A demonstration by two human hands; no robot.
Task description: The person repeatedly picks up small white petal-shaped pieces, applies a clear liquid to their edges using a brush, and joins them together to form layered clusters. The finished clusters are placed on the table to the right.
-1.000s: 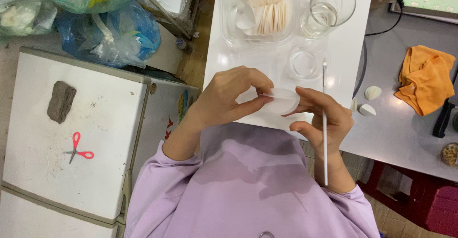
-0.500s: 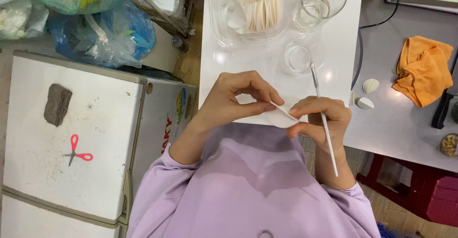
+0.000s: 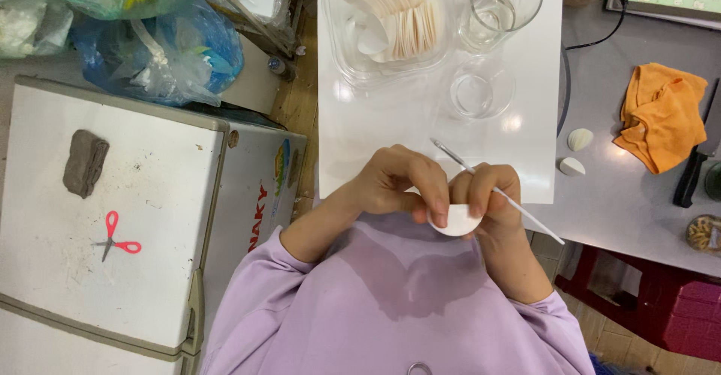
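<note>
Pointing up-left: thin white stick [image 3: 518,206].

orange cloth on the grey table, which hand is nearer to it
Right. The right hand is by the white board's near edge, on the same side as the orange cloth, though well short of it. The left hand sits farther away, beyond the right one.

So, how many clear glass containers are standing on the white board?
3. A large dish holding white round pieces at the top left, a tall glass at the top right, and a small low bowl just below that glass. None seems hidden.
</note>
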